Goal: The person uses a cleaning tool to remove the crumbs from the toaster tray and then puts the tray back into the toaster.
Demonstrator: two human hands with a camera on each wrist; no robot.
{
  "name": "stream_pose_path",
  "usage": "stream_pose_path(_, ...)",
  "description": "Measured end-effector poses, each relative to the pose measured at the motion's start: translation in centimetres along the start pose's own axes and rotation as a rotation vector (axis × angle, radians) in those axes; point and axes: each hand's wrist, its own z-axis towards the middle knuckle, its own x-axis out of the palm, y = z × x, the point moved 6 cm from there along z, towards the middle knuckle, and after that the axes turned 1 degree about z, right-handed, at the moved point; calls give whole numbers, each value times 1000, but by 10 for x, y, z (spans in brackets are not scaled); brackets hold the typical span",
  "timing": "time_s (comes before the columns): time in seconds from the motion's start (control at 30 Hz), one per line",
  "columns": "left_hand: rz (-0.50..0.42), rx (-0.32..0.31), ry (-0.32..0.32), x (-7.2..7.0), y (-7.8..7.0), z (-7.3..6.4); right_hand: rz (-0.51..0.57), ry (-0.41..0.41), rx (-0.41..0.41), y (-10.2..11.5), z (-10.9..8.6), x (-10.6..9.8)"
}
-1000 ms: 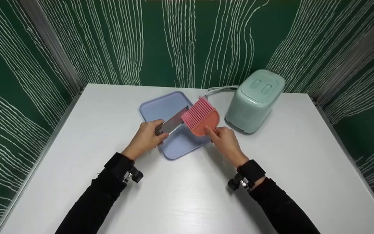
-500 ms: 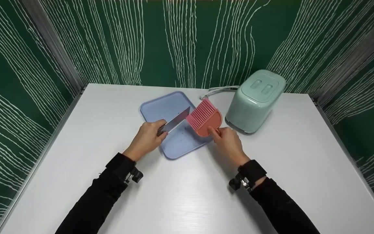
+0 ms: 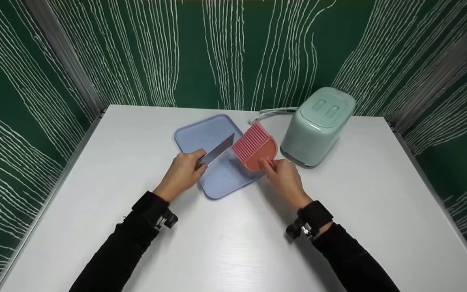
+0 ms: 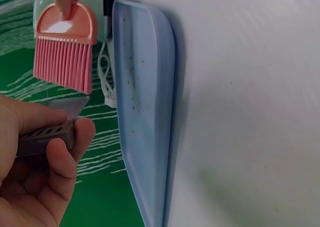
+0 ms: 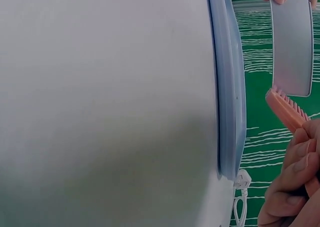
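My left hand (image 3: 183, 170) grips the dark ribbed handle (image 4: 45, 137) of a thin metal crumb tray (image 5: 292, 47), a flat rectangular plate held tilted above the blue tray (image 3: 221, 188). My right hand (image 3: 286, 178) holds a small brush (image 3: 255, 148) with an orange body and pink bristles, thumb on its body. The bristles (image 4: 62, 62) are right at the plate's far end in the right wrist view. Small brown crumbs (image 4: 133, 108) lie scattered on the blue tray under both hands. The brush's handle is mostly hidden in my right hand.
A mint green toaster (image 3: 318, 125) stands to the right of the blue tray. Its white cord and plug (image 5: 243, 179) lie behind the tray. All this is on a white table (image 3: 225, 243) with green patterned walls (image 3: 193, 52) around it.
The brush has moved slightly right, off the crumb tray's far end, where its bristles overlapped the plate earlier. My left hand has shifted little, and the plate is seen more edge-on.
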Motion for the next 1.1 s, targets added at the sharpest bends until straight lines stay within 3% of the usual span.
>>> stream_pose_path(0.27,-10,50,5,1,-3,-1,-22,-14,-12,2,1,5)
stream_pose_path(0.77,0,114,0,3,-8,-1,-35,26,114,-12,3,7)
stream_pose_path(1.1,-22,96,5,4,-7,-1,-40,58,146,-15,0,6)
